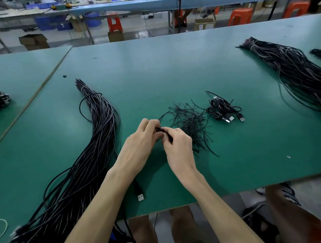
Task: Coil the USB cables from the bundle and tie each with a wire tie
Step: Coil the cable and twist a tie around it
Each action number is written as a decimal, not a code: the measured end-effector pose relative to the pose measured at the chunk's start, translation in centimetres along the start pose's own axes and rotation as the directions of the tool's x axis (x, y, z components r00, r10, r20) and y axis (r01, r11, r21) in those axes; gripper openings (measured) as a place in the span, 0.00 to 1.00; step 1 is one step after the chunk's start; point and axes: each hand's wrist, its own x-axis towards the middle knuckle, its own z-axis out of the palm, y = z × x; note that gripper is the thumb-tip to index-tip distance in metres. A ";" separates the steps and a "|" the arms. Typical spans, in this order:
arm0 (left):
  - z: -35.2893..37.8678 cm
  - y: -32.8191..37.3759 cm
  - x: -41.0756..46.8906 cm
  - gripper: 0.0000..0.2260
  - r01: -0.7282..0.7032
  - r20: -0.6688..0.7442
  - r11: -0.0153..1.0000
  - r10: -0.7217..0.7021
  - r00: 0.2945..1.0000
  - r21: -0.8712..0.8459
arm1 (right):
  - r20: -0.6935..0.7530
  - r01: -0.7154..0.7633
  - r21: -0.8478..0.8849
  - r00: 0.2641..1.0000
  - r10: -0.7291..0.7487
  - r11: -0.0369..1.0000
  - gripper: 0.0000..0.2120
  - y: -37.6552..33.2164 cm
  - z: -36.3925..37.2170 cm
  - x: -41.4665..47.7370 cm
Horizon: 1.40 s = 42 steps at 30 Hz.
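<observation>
Cable (159, 129) shows as a small dark bunch pinched between the curled fingers of the left hand (140, 140) and right hand (177, 144), above the table (153, 66) beside the wire ties (191, 123). A slack pinch could let the loops spring open before tying.

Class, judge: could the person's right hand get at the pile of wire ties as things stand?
Probably yes. The right hand sits at the near edge of the wire ties, nothing between them. But it and the left hand pinch a black cable, so fingers must be freed first.
</observation>
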 end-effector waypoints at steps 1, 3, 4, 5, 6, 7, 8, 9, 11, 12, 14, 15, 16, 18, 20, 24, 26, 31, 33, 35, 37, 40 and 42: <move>0.0 0.0 0.0 0.07 -0.013 0.009 0.999 0.013 1.000 -0.053 | 0.005 -0.026 0.032 1.000 0.025 0.999 0.13 0.1 -0.1 0.1; 0.1 -0.1 -0.1 0.06 -0.065 0.023 0.992 0.068 0.997 -0.112 | 0.014 -0.078 0.106 0.997 0.076 0.991 0.13 0.3 -0.4 0.1; 0.1 -0.1 -0.2 0.06 -0.086 0.022 0.990 0.089 0.996 -0.113 | 0.021 -0.101 0.149 0.995 0.099 0.984 0.12 0.3 -0.6 0.1; 0.1 -0.1 -0.2 0.06 -0.098 0.012 0.990 0.100 0.995 -0.100 | 0.027 -0.116 0.186 0.993 0.113 0.976 0.12 0.3 -0.7 0.1; 0.1 -0.2 -0.2 0.06 -0.106 -0.005 0.991 0.106 0.994 -0.078 | 0.032 -0.121 0.212 0.993 0.117 0.970 0.12 0.3 -0.8 0.1; 0.1 -0.3 -0.1 0.06 -0.112 -0.024 0.992 0.110 0.994 -0.053 | 0.039 -0.121 0.224 0.993 0.115 0.967 0.11 0.3 -0.8 0.1; 0.1 -0.3 -0.1 0.05 -0.114 -0.041 0.993 0.112 0.993 -0.034 | 0.048 -0.121 0.232 0.992 0.113 0.965 0.11 0.3 -0.8 0.1; 0.1 -0.3 0.0 0.04 -0.114 -0.056 0.993 0.112 0.992 -0.022 | 0.056 -0.122 0.237 0.992 0.112 0.964 0.11 0.2 -0.8 0.1; 0.0 -0.3 0.0 0.03 -0.122 -0.081 0.993 0.121 0.989 -0.005 | 0.062 -0.127 0.246 0.991 0.115 0.961 0.11 0.3 -0.8 0.1; -0.1 -0.2 0.0 0.04 -0.126 -0.088 0.992 0.126 0.988 0.002 | 0.064 -0.132 0.249 0.991 0.119 0.960 0.11 0.3 -0.8 0.1; -0.2 -0.1 0.1 0.04 -0.121 -0.095 0.993 0.122 0.988 0.007 | 0.077 -0.136 0.249 0.990 0.121 0.959 0.12 0.4 -0.8 0.1; -0.2 0.0 0.2 0.04 -0.115 -0.100 0.993 0.115 0.988 0.005 | 0.085 -0.135 0.245 0.989 0.117 0.960 0.12 0.4 -0.8 0.0; -0.2 0.0 0.2 0.05 -0.106 -0.103 0.994 0.106 0.989 0.004 | 0.089 -0.130 0.239 0.990 0.112 0.962 0.12 0.4 -0.7 0.0; -0.1 0.2 0.3 0.05 -0.086 -0.103 0.996 0.087 0.991 0.010 | 0.086 -0.119 0.225 0.991 0.101 0.967 0.12 0.4 -0.7 0.1; 0.1 0.4 0.2 0.06 -0.073 -0.104 0.997 0.075 0.992 0.030 | 0.075 -0.104 0.212 0.993 0.090 0.972 0.12 0.3 -0.7 0.1; 0.7 0.8 0.2 0.07 -0.044 -0.115 0.995 0.054 0.992 0.094 | 0.045 -0.067 0.162 0.997 0.060 0.984 0.12 0.1 -0.6 0.1; 1.1 0.9 0.2 0.07 -0.029 -0.117 0.990 0.045 0.992 0.136 | 0.028 -0.038 0.113 0.999 0.035 0.993 0.12 0.1 -0.6 0.1; 1.3 0.7 0.1 0.07 -0.049 -0.096 0.981 0.068 0.993 0.190 | 0.023 -0.027 0.054 0.999 0.025 0.998 0.12 -0.1 -0.4 -0.1; 1.3 0.6 0.1 0.08 -0.056 -0.101 0.981 0.076 0.992 0.186 | 0.025 -0.031 0.044 0.999 0.030 0.999 0.12 -0.1 -0.3 -0.2; 1.2 0.6 0.2 0.08 -0.063 -0.105 0.979 0.085 0.991 0.193 | 0.022 -0.028 0.020 0.999 0.028 0.999 0.12 0.0 -0.3 -0.2; 1.2 0.6 0.1 0.07 -0.073 -0.091 0.977 0.093 0.992 0.202 | 0.013 -0.017 -0.015 1.000 0.018 1.000 0.13 0.0 -0.2 -0.2; 1.4 0.2 0.0 0.06 -0.047 -0.054 0.993 0.053 0.997 0.110 | -0.002 0.004 -0.044 1.000 -0.004 0.999 0.13 0.0 -0.1 -0.2; 1.5 0.2 0.2 0.05 0.057 -0.061 0.993 -0.063 0.996 -0.100 | -0.023 0.034 -0.050 0.999 -0.035 0.998 0.13 -0.2 0.0 -0.2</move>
